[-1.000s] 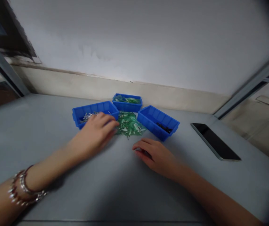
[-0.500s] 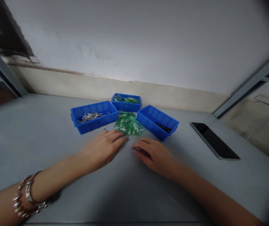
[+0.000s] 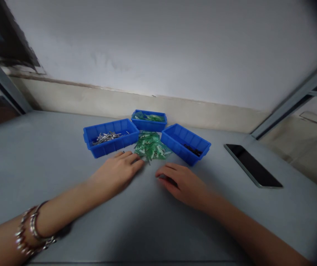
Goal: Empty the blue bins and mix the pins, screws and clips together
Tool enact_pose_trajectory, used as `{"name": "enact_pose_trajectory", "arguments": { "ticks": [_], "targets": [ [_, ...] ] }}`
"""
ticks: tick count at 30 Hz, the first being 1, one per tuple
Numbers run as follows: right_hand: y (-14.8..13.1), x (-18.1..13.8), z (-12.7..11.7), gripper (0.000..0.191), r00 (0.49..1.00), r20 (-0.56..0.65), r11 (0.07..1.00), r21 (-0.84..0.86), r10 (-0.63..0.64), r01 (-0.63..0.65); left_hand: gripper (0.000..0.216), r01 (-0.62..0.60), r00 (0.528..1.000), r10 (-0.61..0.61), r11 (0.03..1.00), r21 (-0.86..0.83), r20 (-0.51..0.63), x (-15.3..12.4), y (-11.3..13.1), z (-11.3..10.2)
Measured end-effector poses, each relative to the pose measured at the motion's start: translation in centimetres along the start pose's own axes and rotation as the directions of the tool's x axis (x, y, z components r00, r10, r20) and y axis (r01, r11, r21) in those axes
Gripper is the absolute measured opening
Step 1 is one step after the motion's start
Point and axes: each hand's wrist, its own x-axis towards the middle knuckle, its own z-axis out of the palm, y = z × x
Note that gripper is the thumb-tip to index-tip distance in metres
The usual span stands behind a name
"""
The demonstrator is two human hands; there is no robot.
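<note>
My left hand [image 3: 121, 169] lies palm down on the table, fingers stretched forward and a little apart, with no object visible under them. Just beyond its fingertips is a heap of small green transparent plastic bags [image 3: 152, 147] with thin light and metallic pieces in or on it. A thin pin [image 3: 148, 161] sticks out at the near edge of that heap. To the right, my right hand [image 3: 182, 181] rests on its side, with fingers curled and thumb brought close to them. Anything at those fingertips is too small to make out.
A blue bin [image 3: 115, 146] with metal pins stands left of the heap. Another blue bin [image 3: 180, 149] with small dark pieces is on the right. Behind, a third blue bin [image 3: 149, 125] holds green bags. A phone [image 3: 252, 166] lies far right; a wall [image 3: 158, 55] rises behind.
My left hand has drawn back slightly to the left, away from the green bags, uncovering more of the heap and the pin. My right hand has hardly moved.
</note>
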Motion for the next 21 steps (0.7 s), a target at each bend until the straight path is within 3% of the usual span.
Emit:
{"name": "enact_pose_trajectory", "arguments": {
  "ticks": [8,12,21],
  "targets": [
    [-0.03,-0.03,-0.09,0.018,1.0,0.017,1.0,0.001,0.006,-0.006,0.021,0.191,0.981,-0.192,0.981,0.043,0.018,0.05,-0.39,-0.08],
    [0.05,-0.01,-0.09,0.018,1.0,0.006,1.0,-0.002,-0.012,0.012,0.02,0.18,0.982,-0.181,0.984,0.011,0.054,0.07,-0.73,0.12],
    [-0.25,0.09,-0.25,0.018,1.0,0.015,1.0,0.008,-0.002,0.001,0.02,0.137,0.991,-0.137,0.99,-0.017,-0.003,-0.17,-0.93,0.0]
  ]
}}
